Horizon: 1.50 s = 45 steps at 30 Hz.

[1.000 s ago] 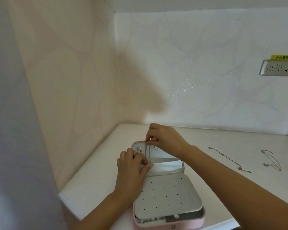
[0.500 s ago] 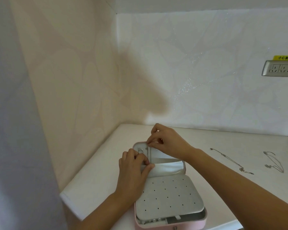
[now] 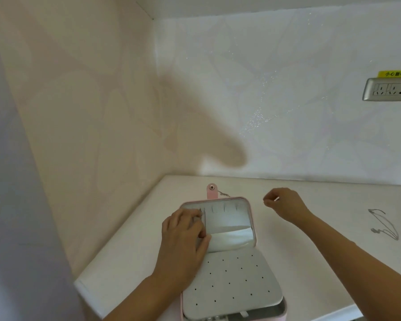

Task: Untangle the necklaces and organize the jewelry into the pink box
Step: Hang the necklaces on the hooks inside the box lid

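The pink box (image 3: 252, 317) lies open near the table's front edge, with a grey dotted insert (image 3: 232, 283) in its base. Its lid (image 3: 229, 216) lies back and shows a row of small hooks and a pocket. My left hand (image 3: 183, 242) rests on the lid's left side, its fingertips holding a thin necklace chain (image 3: 203, 217) by the leftmost hook. My right hand (image 3: 284, 205) hovers right of the lid with curled fingers, thumb and forefinger close together; I see nothing between them. A silver necklace (image 3: 383, 224) lies loose at the far right.
A short bit of chain (image 3: 223, 194) shows behind the lid beside the pink snap strap (image 3: 211, 191). Walls close in the table at the left and back. A wall socket (image 3: 389, 89) sits at the upper right. My right forearm crosses the table's right half.
My right hand has left the lid's top edge and moved right. The lid now lies further back, showing its hooks and strap. My left hand stays on the lid's left side.
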{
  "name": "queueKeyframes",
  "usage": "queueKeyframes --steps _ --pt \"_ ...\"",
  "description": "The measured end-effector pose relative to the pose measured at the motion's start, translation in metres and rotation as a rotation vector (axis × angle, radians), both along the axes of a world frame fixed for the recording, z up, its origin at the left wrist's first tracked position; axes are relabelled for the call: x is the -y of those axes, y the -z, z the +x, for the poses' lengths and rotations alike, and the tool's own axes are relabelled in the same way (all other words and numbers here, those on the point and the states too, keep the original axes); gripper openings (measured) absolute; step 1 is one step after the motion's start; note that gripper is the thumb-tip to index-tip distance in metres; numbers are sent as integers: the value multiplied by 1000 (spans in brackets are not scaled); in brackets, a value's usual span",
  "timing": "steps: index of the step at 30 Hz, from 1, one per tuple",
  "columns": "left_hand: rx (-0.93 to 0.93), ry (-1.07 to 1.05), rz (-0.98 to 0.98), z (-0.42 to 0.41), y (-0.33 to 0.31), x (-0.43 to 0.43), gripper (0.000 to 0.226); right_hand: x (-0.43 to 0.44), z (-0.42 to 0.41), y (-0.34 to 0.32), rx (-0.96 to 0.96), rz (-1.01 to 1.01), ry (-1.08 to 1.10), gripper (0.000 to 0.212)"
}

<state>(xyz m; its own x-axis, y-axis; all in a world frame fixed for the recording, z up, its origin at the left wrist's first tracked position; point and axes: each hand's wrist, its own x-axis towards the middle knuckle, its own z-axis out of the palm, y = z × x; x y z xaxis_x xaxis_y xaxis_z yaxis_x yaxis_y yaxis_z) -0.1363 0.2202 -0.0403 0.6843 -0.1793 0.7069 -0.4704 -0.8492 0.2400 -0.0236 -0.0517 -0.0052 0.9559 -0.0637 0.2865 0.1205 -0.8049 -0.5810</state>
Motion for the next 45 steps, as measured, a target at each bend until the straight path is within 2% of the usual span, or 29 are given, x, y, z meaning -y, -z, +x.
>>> queueKeyframes --steps 3,7,10,13,16,20,24,29,37,45 --pt "-76 45 85 4 -1 2 16 14 3 16 -95 -70 -27 19" --pt "-197 11 93 -2 -7 7 21 2 6 28 -186 -237 -255 43" --pt "-244 -36 95 -2 -9 8 19 -18 9 33 -228 -312 -332 55" --pt "-275 -76 143 1 -7 9 18 -29 10 36 -230 -386 -356 45" --pt "-298 -89 169 4 -7 10 18 -27 8 37 -204 -467 -330 45" --pt "-289 -86 182 5 -8 12 19 -11 -8 36 -175 -474 -261 45" --pt "-299 -80 204 3 -9 12 19 18 -34 39 -129 -428 -205 43" --pt "-275 -75 281 1 -10 15 22 61 -58 42 -87 -423 -113 29" --pt "-354 96 353 7 -23 26 33 86 -69 17 -80 -284 118 28" --pt "-366 178 231 11 -14 37 31 55 -21 18 -133 -273 -63 31"
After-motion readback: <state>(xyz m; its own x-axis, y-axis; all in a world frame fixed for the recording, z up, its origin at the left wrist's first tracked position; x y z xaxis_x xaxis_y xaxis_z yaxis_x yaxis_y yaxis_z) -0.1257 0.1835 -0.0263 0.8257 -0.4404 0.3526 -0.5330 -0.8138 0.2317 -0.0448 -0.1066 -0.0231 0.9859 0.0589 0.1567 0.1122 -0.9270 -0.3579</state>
